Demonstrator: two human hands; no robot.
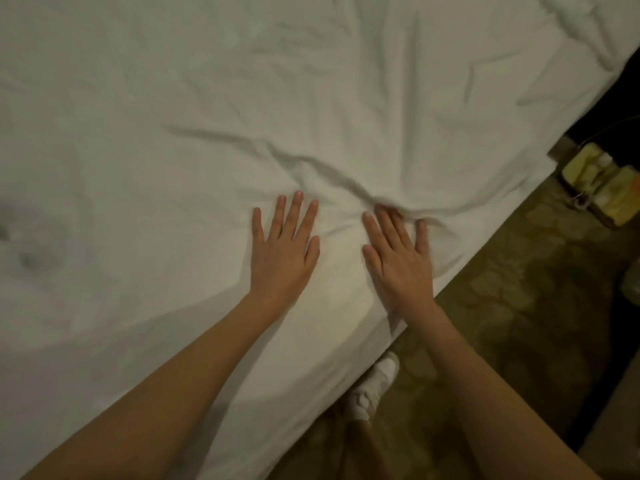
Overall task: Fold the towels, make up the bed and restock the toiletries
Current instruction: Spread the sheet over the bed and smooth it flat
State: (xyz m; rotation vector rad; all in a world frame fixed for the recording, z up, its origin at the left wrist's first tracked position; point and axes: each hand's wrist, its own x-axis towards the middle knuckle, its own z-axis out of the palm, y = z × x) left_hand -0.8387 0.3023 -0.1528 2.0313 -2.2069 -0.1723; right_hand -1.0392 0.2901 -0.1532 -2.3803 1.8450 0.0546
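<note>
Both palms flat on the white sheet [207,116], near the bed's edge [460,271] closest to me. My left hand [282,251] has its fingers [294,213] straight and slightly spread, pressing the cloth, gripping nothing. My right hand [398,261] is also flat and holds nothing, fingertips against a raised wrinkle [346,183] that runs across the sheet just beyond both hands (right fingertips are blurred, so exact contact is probably there but hard to confirm). More creases fan out toward the far right corner of the bed. To the left the sheet lies wide and mostly smooth, lots of room. To the right the edge runs diagonally, with patterned carpet [519,306] right below it. My white shoe [375,386] stands on the carpet against the bed's side. Some yellow items [602,185] sit on the floor, well apart from my hands.
</note>
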